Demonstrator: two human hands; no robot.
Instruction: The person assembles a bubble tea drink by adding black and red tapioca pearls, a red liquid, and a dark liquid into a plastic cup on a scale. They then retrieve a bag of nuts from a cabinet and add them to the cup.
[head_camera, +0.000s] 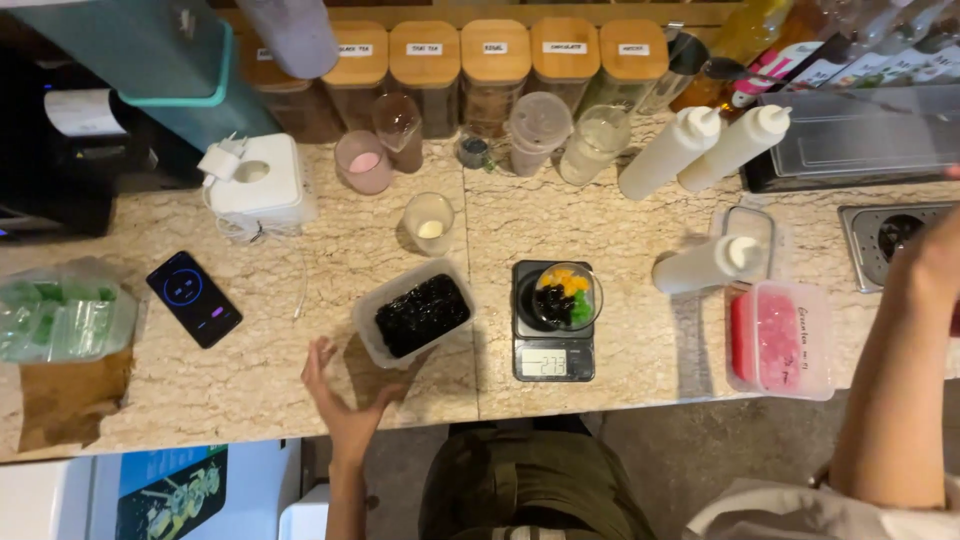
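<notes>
Below, the beige marbled stone tabletop (250, 360) carries a clear rectangular plastic tub of black jelly (415, 315); the left hand (345, 400) rests open-fingered just beside it, holding nothing; the right hand (935, 265) is blurred, its grip unclear.

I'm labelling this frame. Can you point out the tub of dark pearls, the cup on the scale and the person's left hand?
tub of dark pearls (421, 315), head view, on the dark filling.
cup on the scale (563, 296), head view, on its toppings.
left hand (347, 402), head view, on the palm.

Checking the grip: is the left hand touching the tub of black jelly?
Apart. The head view shows bare counter between the left hand and the tub.
</notes>
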